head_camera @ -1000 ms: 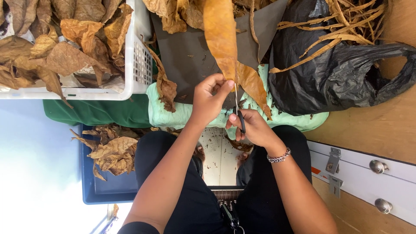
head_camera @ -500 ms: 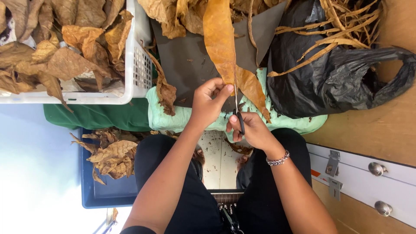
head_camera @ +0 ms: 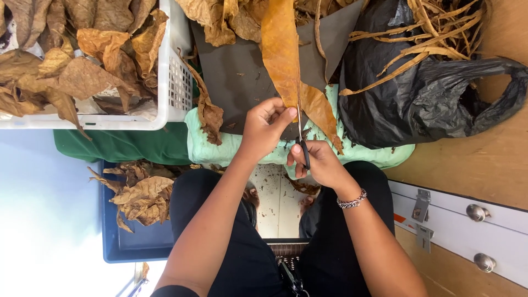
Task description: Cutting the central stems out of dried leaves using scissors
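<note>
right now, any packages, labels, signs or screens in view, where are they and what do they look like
No screens or signs.
Small orange-red label: on the pale panel at lower right, by a metal latch; too small to tell more.
Black plastic bag: upper right on the wooden top, crumpled and open, holding dried leaf ribs.
White plastic crate: upper left, slotted wall, full of brown dried leaves.

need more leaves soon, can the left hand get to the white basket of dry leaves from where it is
Probably yes: the left hand pinches the long leaf, and the white basket sits open-topped to its left with only loose leaves between. It would have to let go first.
</note>
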